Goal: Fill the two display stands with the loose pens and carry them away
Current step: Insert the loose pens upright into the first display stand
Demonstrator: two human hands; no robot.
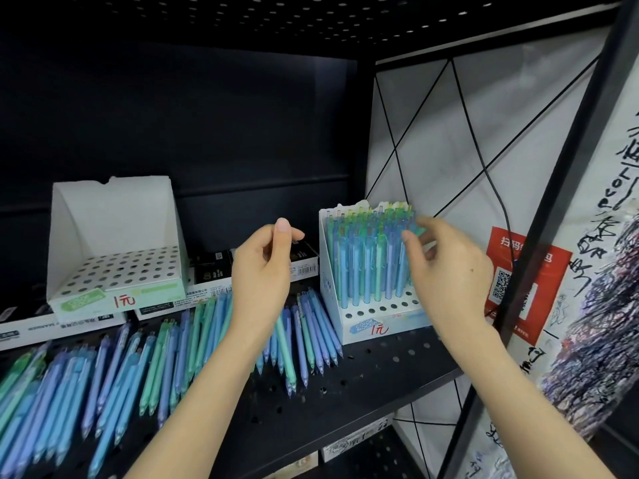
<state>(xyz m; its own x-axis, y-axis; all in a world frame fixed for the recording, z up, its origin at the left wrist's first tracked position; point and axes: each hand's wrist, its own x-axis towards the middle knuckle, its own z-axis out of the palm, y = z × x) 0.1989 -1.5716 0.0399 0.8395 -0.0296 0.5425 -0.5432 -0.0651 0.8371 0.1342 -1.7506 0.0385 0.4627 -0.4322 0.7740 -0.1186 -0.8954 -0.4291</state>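
Note:
An empty white display stand (117, 271) with a holed top sits at the back left of the black shelf (363, 385). At the right, a second stand (377, 326) holds many blue and green pens (366, 264) upright, with its front holes empty. Several loose pens (138, 368) lie in a row across the shelf's front. My left hand (262, 271) hovers between the stands, fingers loosely curled, holding nothing. My right hand (449, 271) is at the right stand and pinches the top of a pen standing in it between thumb and fingers.
Flat dark and white boxes (214, 271) lie under and beside the left stand. A white side panel with black wires and a red QR sticker (518, 281) closes the shelf on the right, by a black frame post (553, 202). Another shelf sits below.

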